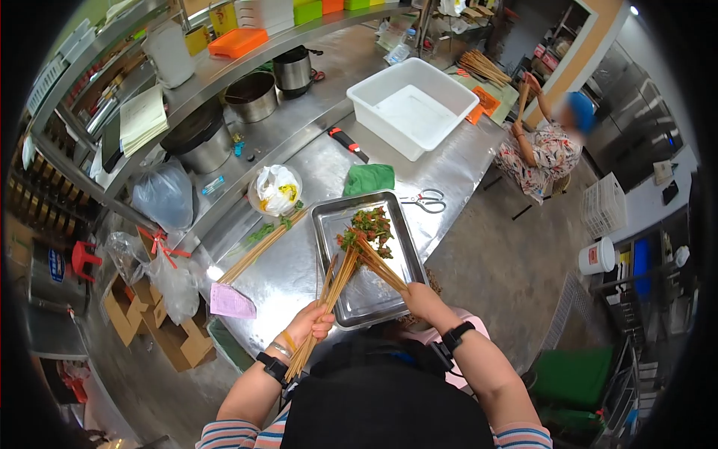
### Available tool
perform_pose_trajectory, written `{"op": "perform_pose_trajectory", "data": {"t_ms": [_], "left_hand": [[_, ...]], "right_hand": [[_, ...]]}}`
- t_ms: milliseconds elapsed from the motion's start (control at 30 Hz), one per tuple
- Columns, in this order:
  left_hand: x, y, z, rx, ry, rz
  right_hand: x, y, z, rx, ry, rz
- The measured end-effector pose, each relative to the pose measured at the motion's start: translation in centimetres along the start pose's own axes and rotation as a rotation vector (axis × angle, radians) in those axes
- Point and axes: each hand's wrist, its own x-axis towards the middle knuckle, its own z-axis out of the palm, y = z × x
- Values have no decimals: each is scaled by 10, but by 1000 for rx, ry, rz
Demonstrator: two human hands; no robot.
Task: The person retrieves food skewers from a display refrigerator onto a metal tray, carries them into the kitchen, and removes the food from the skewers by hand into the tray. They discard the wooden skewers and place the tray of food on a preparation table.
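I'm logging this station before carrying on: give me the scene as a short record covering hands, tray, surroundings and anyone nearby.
left hand: gripping a skewer bundle
right hand: holding a second bundle
tray: metal, under both bundles' food ends
food: green and reddish
beyond tray: green cloth, scissors to its right, white tub farther back
left of tray: more skewers
nearby: seated person, blue cap, holding sticks

- We note a tray (pixel 363 299): smooth, glossy metal.
- We note skewers (pixel 340 286): matt wood.
- We note a tub (pixel 381 135): smooth, low-gloss plastic.
- We note a worktop (pixel 465 161): glossy, reflective metal.
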Motion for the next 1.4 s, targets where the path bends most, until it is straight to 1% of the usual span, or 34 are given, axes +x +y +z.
{"op": "perform_pose_trajectory", "data": {"t_ms": [33,133,200,233,267,333,367,400,467,533,600,667,700,733,800,867,933,967,1000,1033,1067,1100,1133,1167,1200,1233,1267,1333,1400], "left_hand": [[-2,1,-2,-50,-23,-5],[-11,7,0,4,-19,3],[-17,4,12,29,-28,-14],[-21,3,17,46,-39,-20],[-25,3,20,54,-41,-26],[-32,3,21,102,0,19],[-36,4,16,46,-29,-3],[-41,6,17,47,-25,0],[-55,9,23,-65,-142,28],[-66,14,29,-21,-118,67],[-67,16,29,13,-92,115],[-63,24,28,209,-22,85],[-62,27,31,249,-6,80],[-60,27,31,240,-4,87],[-53,29,28,268,-31,57],[-44,31,26,323,12,68],[-33,28,21,692,203,110],[-28,26,16,675,210,115],[-24,26,13,871,249,143],[-21,25,10,1072,284,166],[-18,23,9,1069,282,165],[-16,21,10,1293,324,269],[-14,19,10,1516,365,377],[-12,17,11,1518,359,375],[-11,15,12,1610,371,434],[-11,14,14,1701,382,494],[-12,14,15,1701,380,493],[-22,18,26,1610,271,406],[-26,17,25,1574,278,383]], "right_hand": [[4,-2,3,8,7,6],[18,-9,10,18,41,35],[30,-11,17,30,138,89],[39,-7,17,26,163,74],[42,-1,16,32,168,81],[42,-3,-1,82,98,66],[39,-2,-11,314,-59,231],[32,0,-16,316,-61,227],[21,6,-22,797,-223,350],[6,8,-24,820,-222,320],[0,21,-25,1021,-386,306],[-8,19,-22,1063,-374,310],[-13,16,-24,1103,-363,320],[-17,14,-26,1093,-370,318],[-25,9,-25,1052,-307,316],[-38,15,-26,1048,-286,289],[-54,25,-33,1025,-276,266],[-63,29,-36,1003,-227,249],[-67,30,-38,983,-174,231],[-69,28,-39,976,-179,232],[-71,27,-39,772,-104,147],[-73,25,-38,567,-29,64],[-72,21,-38,567,-26,68],[-70,15,-38,385,2,-2],[-67,7,-37,203,29,-72],[-63,0,-36,142,31,-84],[-57,-1,-33,142,31,-82],[-42,-1,-25,88,90,-112],[-32,-6,-19,58,108,-93]]}}
